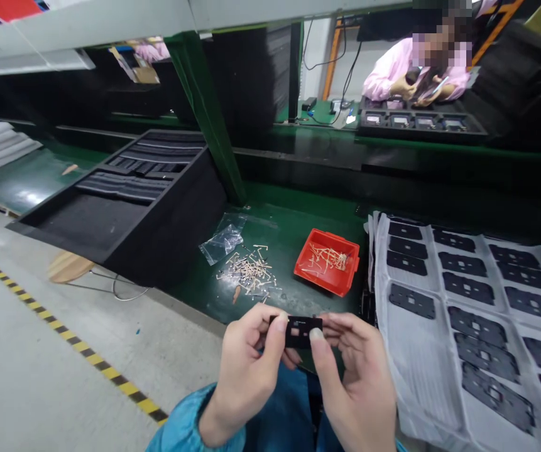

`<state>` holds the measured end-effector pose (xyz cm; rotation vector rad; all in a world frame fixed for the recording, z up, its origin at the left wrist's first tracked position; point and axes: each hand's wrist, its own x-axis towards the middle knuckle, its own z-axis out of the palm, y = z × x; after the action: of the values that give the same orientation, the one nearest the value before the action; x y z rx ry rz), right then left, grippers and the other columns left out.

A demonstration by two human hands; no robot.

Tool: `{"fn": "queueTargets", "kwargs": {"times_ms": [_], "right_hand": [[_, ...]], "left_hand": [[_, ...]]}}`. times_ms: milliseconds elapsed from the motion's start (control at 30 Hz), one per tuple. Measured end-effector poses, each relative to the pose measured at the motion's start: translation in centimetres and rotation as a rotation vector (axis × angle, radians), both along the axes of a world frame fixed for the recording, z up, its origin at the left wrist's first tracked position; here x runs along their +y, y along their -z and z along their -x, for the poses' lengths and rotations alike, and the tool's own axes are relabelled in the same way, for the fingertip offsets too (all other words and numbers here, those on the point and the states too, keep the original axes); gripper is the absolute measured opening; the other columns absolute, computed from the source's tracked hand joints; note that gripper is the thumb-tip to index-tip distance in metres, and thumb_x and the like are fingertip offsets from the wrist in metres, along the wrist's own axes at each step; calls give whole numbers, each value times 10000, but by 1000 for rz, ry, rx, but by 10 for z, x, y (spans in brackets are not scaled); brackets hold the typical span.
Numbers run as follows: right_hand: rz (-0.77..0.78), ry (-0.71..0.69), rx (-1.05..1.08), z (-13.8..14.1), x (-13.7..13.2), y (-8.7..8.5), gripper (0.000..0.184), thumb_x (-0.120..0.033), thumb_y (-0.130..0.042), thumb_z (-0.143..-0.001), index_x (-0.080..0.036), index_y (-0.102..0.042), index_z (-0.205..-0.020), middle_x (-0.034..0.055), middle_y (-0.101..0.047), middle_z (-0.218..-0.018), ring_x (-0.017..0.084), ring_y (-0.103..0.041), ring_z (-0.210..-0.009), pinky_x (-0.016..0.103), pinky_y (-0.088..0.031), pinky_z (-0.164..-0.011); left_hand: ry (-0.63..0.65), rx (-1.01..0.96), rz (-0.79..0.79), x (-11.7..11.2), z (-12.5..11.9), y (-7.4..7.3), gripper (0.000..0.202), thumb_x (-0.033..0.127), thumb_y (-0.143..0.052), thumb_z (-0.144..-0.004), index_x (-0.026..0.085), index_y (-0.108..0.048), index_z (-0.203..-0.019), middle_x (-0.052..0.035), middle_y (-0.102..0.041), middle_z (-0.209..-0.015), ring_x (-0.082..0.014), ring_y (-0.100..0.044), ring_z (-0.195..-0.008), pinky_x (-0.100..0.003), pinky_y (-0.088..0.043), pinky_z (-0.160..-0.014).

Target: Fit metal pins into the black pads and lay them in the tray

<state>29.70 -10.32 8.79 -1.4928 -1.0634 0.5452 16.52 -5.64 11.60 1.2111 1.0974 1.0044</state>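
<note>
Both hands, left hand (pixel 246 370) and right hand (pixel 352 383), pinch a small black plate (pixel 302 331) in a thumb-and-finger grip (above the green table (pixel 279 235)), near the red tray (pixel 327 261).

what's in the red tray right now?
A loose scatter of thin tan pieces lies in the red tray, bunched toward its far side; the near floor is bare red. Anything beneath the pile is covered. Left hand and right hand hold a black plate nearer.
</note>
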Motion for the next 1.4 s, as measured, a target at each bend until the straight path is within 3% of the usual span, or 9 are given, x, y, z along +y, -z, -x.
{"fn": "queueTargets", "kwargs": {"times_ms": [233, 467, 533, 667, 800, 967, 1133, 1233, 1400], "right_hand": [[-8, 32, 268, 14, 13, -12, 295, -316, -801, -863, -278, -663, -1122, -36, -708, -812, 95, -735, -731, 138, -613, -683], [-42, -50, 441, 11, 3, -11, 189, -287, -734, -939, -303, -658, -1111, -40, -770, -836, 112, -785, -695, 145, -631, -626], [-62, -59, 337, 7, -2, -5, 228, -239, -673, -982, -315, -644, -1195, -22, -797, -915, 119, -802, -776, 152, -639, -667], [-308, -75, -185, -1, -5, -1, 364, -62, -645, -951, -255, -674, -1258, 35, -786, -1063, 143, -781, -944, 214, -639, -836], [-380, -178, -421, -6, -3, -11, 348, 11, -597, -954, -174, -676, -1238, 63, -756, -998, 128, -734, -895, 212, -603, -829], [-325, -170, -253, -4, -6, -20, 126, -100, -634, -971, -220, -653, -1003, 17, -701, -914, 110, -698, -871, 182, -579, -807], [-132, -290, 60, -7, -9, -25, 85, -283, -663, -995, -289, -684, -1077, 7, -723, -1016, 105, -725, -915, 153, -591, -760], [-76, -353, 143, -7, -10, -27, 75, -316, -665, -999, -283, -691, -937, -2, -722, -1011, 114, -729, -939, 169, -599, -779], [-331, -63, -303, 2, -15, -14, 226, -92, -687, -937, -282, -713, -1056, 23, -669, -1105, 154, -667, -1001, 286, -600, -858]], "left_hand": [[70, 46, -79, -9, 2, -6, 197, 286, -594, -1038, 163, -699, -925, -3, -721, -703, -121, -733, -574, -165, -615, -569], [1, 0, -38, -14, 3, -7, 225, 319, -613, -1037, 151, -702, -918, -8, -729, -648, -124, -722, -538, -169, -615, -538], [-26, -19, -21, -13, 4, -7, 237, 331, -619, -1035, 144, -705, -918, -20, -746, -645, -132, -731, -540, -171, -617, -533], [-5, 1, -25, -14, 8, -13, 238, 317, -614, -1034, 140, -702, -901, -31, -764, -654, -141, -736, -531, -182, -623, -525], [32, 150, -262, -18, 16, -19, 155, 209, -580, -1041, 186, -722, -983, 6, -786, -731, -116, -751, -572, -159, -620, -559], [50, 436, -660, -26, 26, -25, 240, 61, -626, -968, 247, -721, -1087, 52, -802, -832, -68, -766, -670, -123, -576, -716], [62, 399, -595, -33, 29, -27, 197, 113, -563, -1023, 248, -691, -1089, 82, -698, -643, -53, -681, -514, -126, -521, -585], [63, 443, -622, -35, 28, -26, 180, 122, -567, -1019, 248, -686, -1070, 74, -705, -647, -63, -684, -526, -132, -509, -576], [40, 322, -339, -38, 21, -20, 197, 242, -501, -1073, 200, -647, -947, 47, -662, -547, -96, -653, -452, -151, -498, -495]]}}
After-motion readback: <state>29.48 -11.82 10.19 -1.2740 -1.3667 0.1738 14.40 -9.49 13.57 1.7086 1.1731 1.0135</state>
